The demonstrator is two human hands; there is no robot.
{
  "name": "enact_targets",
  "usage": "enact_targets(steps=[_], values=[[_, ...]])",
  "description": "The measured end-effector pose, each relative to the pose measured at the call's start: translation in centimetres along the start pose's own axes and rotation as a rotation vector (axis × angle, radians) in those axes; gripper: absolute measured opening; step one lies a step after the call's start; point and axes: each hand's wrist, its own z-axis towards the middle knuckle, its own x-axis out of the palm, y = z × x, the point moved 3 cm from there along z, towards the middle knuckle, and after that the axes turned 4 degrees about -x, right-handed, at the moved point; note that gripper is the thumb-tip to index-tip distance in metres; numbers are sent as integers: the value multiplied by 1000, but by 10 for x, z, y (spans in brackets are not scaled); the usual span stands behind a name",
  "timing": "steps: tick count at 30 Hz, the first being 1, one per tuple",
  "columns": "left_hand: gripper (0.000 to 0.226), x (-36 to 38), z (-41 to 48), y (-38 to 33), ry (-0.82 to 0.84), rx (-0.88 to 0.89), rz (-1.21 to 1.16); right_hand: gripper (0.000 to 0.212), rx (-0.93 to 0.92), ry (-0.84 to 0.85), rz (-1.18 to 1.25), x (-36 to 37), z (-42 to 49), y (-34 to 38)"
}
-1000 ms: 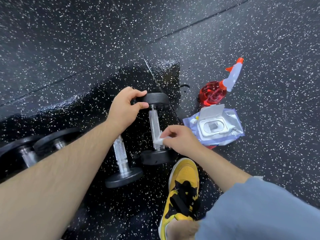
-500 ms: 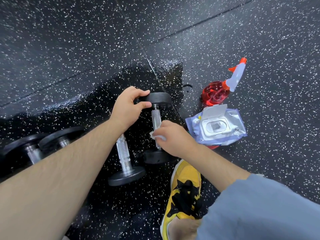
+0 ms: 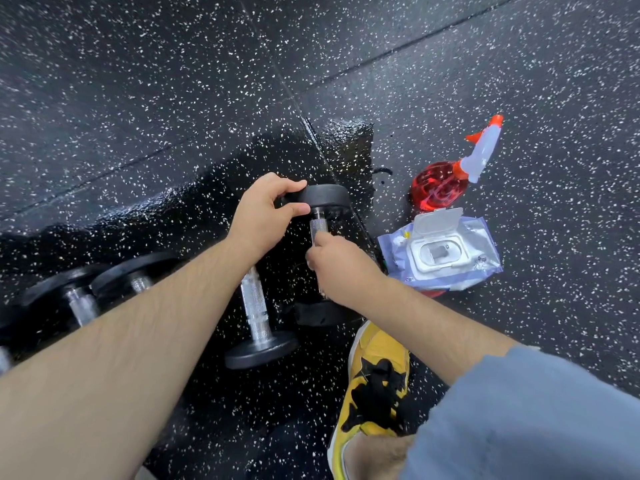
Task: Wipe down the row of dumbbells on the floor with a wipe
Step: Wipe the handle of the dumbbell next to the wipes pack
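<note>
A row of black dumbbells with knurled steel handles lies on the speckled rubber floor. My left hand (image 3: 265,211) grips the far head of the rightmost dumbbell (image 3: 327,199). My right hand (image 3: 341,268) is wrapped round that dumbbell's handle; the wipe is almost wholly hidden inside it. The second dumbbell (image 3: 256,320) lies just to the left, partly under my left forearm. Further dumbbells (image 3: 79,303) show at the left edge.
A wipe pack (image 3: 440,254) with its lid flipped open lies right of the dumbbells, and a red spray bottle (image 3: 450,178) lies behind it. My yellow and black shoe (image 3: 377,386) stands just in front of the rightmost dumbbell. The floor around the dumbbells looks wet.
My right hand has slid up the handle from the near end to the middle and upper part, covering the wipe. My left hand has kept its hold on the far head.
</note>
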Motion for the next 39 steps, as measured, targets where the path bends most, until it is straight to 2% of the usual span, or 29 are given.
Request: enact_targets(steps=[3, 7, 9, 12, 16, 21, 25, 26, 29, 30, 34, 37, 39], values=[[38, 0, 0, -1, 3, 14, -14, 22, -16, 124, 59, 2, -2, 9], [40, 5, 1, 1, 6, 13, -19, 24, -23, -64, 62, -5, 5, 0], [40, 4, 2, 2, 9, 12, -34, 25, -21, -14, 39, 1, 0, 1], [40, 4, 2, 3, 8, 25, -43, 24, -95, 61, 159, 4, -5, 3], [39, 6, 3, 5, 9, 15, -36, 16, 20, -247, 397, 0, -4, -29], [40, 5, 3, 6, 12, 4, -59, 14, -79, -114, 464, 16, -30, -32], [39, 7, 5, 7, 13, -8, -68, 10, 46, -417, 582, 8, -24, -47], [39, 7, 7, 5, 13, -4, -69, 10, 72, -421, 591, 6, -23, -50], [39, 6, 6, 8, 14, -12, -80, 10, 121, -181, 611, 17, -31, -51], [39, 6, 6, 9, 13, -16, -90, 10, 129, -149, 619, 20, -35, -53], [39, 7, 6, 11, 17, -21, -97, 8, 220, -304, 681, 19, -34, -62], [39, 8, 7, 10, 11, -10, -95, 8, 316, -234, 742, 26, -35, -59], [39, 7, 7, 11, 11, -8, -94, 15, 327, -212, 775, 29, -37, -59]])
